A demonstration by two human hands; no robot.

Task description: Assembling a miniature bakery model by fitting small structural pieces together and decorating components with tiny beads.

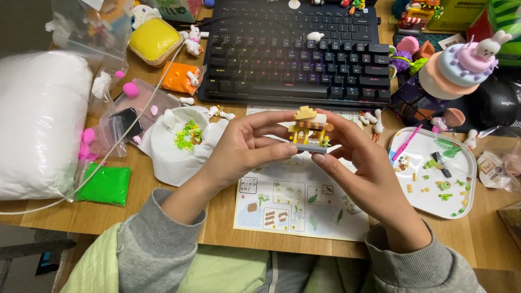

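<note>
We pinched the tiny brick house [309, 132] w/ left hand [247, 149] & right hand [362, 163] fingertips above the desk's front edge [217, 233]; squeezing harder prob pops bricks off.

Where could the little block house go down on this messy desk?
Both hands, left hand and right hand, hold the little block house. Bare wood shows between the green bag and the instruction sheet near the desk edge. Also free: the sheet itself. Crowded: white tray, the strip before the keyboard.
</note>
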